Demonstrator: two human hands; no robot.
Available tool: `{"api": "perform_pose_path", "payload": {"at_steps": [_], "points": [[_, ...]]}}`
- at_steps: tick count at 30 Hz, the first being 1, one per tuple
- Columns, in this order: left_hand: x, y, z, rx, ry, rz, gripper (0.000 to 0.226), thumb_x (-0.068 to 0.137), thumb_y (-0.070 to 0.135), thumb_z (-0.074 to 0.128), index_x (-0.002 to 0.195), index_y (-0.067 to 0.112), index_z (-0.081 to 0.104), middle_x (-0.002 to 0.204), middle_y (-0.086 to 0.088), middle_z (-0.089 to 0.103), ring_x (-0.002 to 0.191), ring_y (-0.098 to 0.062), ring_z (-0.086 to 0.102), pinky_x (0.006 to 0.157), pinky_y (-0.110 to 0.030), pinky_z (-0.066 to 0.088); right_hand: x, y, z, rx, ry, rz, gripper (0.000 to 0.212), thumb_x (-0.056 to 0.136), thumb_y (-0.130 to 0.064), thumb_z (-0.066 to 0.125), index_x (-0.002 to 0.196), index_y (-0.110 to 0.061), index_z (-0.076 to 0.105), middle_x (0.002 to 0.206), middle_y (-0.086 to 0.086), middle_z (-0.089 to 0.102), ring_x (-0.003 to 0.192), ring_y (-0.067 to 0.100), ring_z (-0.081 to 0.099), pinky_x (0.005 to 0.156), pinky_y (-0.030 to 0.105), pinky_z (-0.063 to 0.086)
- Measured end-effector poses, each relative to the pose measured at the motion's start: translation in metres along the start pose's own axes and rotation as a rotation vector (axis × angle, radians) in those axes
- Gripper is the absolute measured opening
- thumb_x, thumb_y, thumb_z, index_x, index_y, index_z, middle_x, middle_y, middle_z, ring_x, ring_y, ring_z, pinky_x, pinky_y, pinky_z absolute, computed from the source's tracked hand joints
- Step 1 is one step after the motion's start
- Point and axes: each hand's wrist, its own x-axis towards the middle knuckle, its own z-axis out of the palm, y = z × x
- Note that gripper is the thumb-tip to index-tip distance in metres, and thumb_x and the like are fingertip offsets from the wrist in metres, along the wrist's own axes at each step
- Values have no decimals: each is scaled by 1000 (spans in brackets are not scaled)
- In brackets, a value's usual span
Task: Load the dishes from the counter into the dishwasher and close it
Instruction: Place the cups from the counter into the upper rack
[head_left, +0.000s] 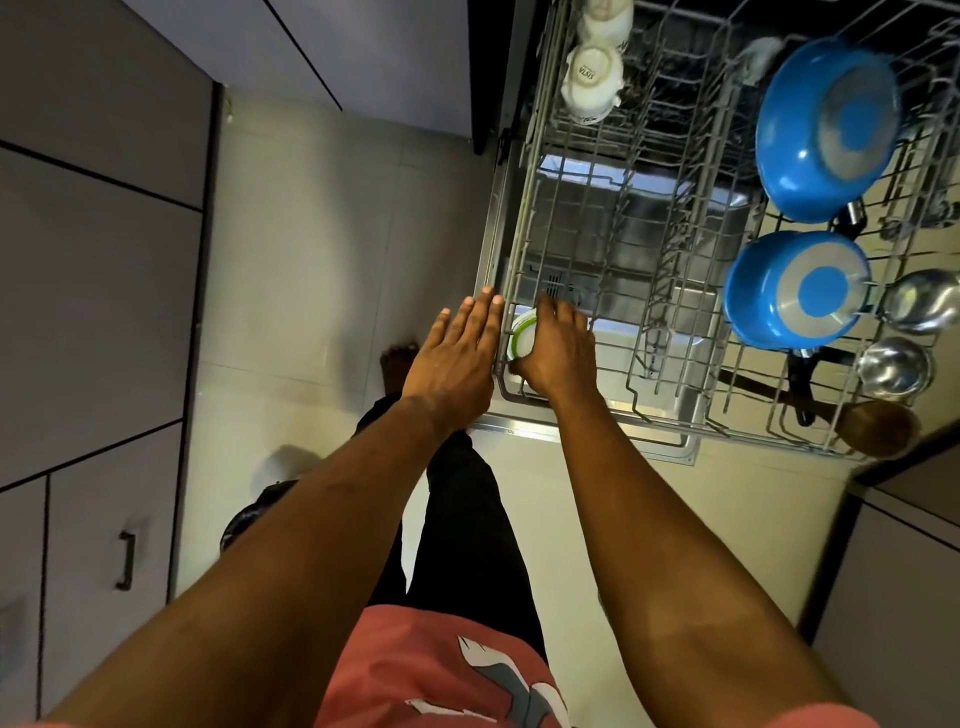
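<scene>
The dishwasher's wire rack (613, 249) is pulled out over the open door (582, 436). My right hand (558, 353) reaches into the rack's near left corner and grips a white cup with a green rim (522, 332), which lies tilted there. My left hand (457, 353) hovers just outside the rack's left edge, fingers straight and together, holding nothing. Two white mugs (592, 78) sit upside down at the rack's far left. Two blue pots (826, 124) stand inverted on the right.
Steel bowls (893, 366) and a wooden utensil (878, 428) lie at the rack's right end. Grey cabinets (93, 312) line the left side. A counter corner (909, 499) juts in at the lower right. My bare foot (397, 364) stands on the tiled floor.
</scene>
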Motion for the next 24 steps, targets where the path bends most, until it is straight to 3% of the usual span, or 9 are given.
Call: {"api": "perform_pose_path", "payload": {"at_steps": [3,7,11,16,24], "points": [[-3,2,-3,6,-32,-11,73,103,21,29,150,12,-26,161,-9,-26,149,-25,-21,122,-43,-7,-9,-1,6,53,-50,-10,105,76,-33,80,154,-18,11,160,9,19,146,31,17,115,48,25],[-11,4,-1,21,-44,-21,73,103,21,31,151,11,-23,161,-9,-25,149,-26,-20,121,-42,-9,-23,1,8,120,13,25,109,75,-30,82,155,-16,8,161,10,15,148,31,10,119,48,19],[-20,4,-1,25,-41,-44,69,105,26,26,152,11,-22,161,-10,-24,149,-27,-19,120,-42,-10,-38,-1,0,130,80,63,96,84,-32,71,155,-12,9,162,10,10,149,30,2,122,44,8],[-32,6,-17,24,6,-34,68,107,40,21,152,11,-20,162,-10,-22,150,-27,-17,120,-44,-9,-59,-17,-13,82,213,140,71,96,-34,50,154,-10,16,161,12,15,150,30,4,122,45,7],[-47,-5,-69,14,141,-25,70,105,44,24,155,14,-16,163,-9,-19,150,-29,-15,122,-48,-6,-76,-47,-57,30,318,16,69,98,-44,43,153,-10,19,161,12,17,150,28,5,121,44,4]]}}
